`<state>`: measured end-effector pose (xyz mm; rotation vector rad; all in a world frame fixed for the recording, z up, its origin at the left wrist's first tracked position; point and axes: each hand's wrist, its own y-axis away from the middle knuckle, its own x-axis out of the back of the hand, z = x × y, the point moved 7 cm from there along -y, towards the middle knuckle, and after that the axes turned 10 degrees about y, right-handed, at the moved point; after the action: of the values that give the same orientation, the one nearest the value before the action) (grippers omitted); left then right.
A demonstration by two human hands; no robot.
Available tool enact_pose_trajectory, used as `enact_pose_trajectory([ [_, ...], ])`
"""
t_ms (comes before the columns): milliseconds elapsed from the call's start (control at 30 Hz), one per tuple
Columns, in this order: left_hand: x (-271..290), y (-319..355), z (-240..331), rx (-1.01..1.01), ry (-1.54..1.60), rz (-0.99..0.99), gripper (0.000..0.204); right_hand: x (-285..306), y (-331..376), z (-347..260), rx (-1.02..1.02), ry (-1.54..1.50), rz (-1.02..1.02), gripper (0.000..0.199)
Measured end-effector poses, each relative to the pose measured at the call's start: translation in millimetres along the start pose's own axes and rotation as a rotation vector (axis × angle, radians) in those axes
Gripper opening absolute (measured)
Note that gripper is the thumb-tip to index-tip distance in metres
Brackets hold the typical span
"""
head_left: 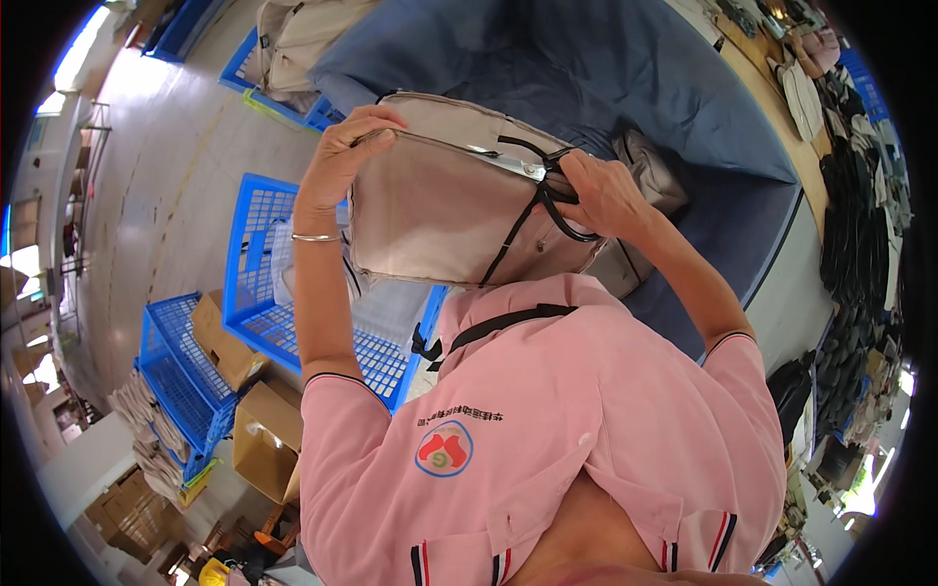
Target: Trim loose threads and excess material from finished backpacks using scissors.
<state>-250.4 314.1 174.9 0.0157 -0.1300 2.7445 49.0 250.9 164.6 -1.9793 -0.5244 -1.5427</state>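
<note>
A beige fabric bag [430, 220] with a thin black strap hangs in front of my chest. At its upper left corner my left hand [344, 156] is closed, pinching the seam edge between thumb and fingers. My right hand [598, 193] grips a pair of scissors [529, 169] with black handles and silver blades. The blades lie along the upper edge of the bag, pointing left toward my left hand. Whether they touch the fabric I cannot tell.
Dark blue cloth [723, 107] lines a large bin behind the bag, with another beige bag [640, 161] inside. A blue crate [256, 220] stands below my left forearm. Farther left are more blue crates [176, 342] and a cardboard box [264, 439]. Piled dark items [860, 244] lie at right.
</note>
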Motion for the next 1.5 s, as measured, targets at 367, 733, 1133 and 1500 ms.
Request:
enact_pose_trajectory([
  [367, 0, 23, -5, 0.016, 0.079, 0.048, 0.017, 19, -19, -29, 0.054, 0.108, 0.011, 0.055],
  [733, 9, 58, -12, -0.001, 0.111, 0.108, 0.016, 35, -21, -39, 0.113, 0.133, 0.056, 0.052],
  [1133, 7, 82, -12, -0.02, 0.083, 0.112, 0.016, 7, -18, -50, 0.069, 0.05, -0.024, 0.051],
  [1500, 7, 120, -1, -0.123, 0.025, 0.147, 0.013, -9, 25, 23, -0.532, -0.359, -0.016, 0.055],
])
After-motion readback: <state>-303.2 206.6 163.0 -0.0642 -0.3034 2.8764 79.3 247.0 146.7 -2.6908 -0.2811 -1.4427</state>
